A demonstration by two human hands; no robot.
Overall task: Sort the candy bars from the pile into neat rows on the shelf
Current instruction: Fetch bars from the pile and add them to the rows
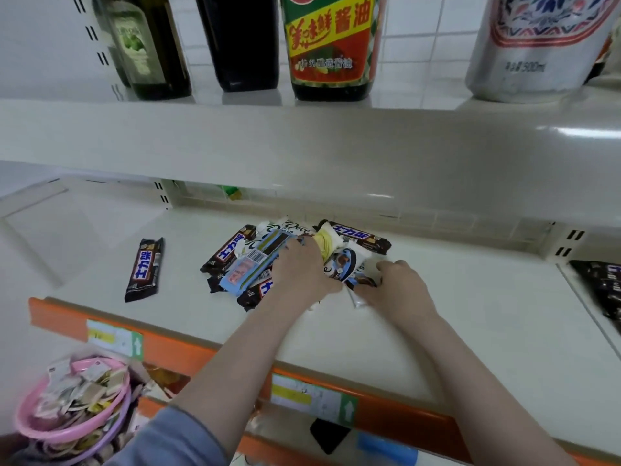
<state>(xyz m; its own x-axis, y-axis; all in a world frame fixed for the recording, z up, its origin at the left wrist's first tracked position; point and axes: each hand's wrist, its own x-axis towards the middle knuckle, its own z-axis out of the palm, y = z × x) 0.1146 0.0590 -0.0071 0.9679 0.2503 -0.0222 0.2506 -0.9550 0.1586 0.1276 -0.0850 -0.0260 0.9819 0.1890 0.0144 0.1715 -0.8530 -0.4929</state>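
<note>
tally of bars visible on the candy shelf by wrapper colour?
Dark brown wrappers: 6, namely the lone bar at left, four in the pile, one at the right edge.
Light blue wrapper: 1.
White wrappers: at least 3; the hands hide part of the pile.
Total: at least 10.

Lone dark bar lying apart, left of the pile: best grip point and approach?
Pinch the lone dark bar across its long side edges at mid-length, coming from straight above. It lies flat on the shelf, lengthwise front to back, with bare shelf on both sides, so fingers likely fit either side.
</note>
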